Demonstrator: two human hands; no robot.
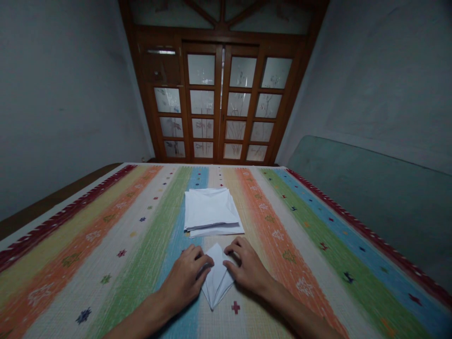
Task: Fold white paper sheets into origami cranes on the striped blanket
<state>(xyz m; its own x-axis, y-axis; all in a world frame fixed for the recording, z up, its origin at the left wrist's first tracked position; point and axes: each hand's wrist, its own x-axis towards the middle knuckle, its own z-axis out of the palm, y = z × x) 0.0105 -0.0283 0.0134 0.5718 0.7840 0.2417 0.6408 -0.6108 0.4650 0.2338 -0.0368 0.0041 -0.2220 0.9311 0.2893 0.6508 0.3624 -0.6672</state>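
A white sheet of paper (218, 275), folded into a kite-like shape with creases running to its near point, lies on the patterned tablecloth (141, 263). My left hand (189, 273) grips its left edge, with the thumb on top and the fingers curled around the side. On the opposite edge, my right hand (247, 266) pinches the paper between thumb and bent fingers. Parts of both side corners are hidden by my hands. Just beyond the folded piece lies a stack of white paper (212, 209), its sheets slightly out of line.
The striped cloth covers a long table reaching toward wooden doors (221, 101) with glass panes. A pale green panel (370, 188) stands along the right side. Plain walls rise on the left (67, 84) and right.
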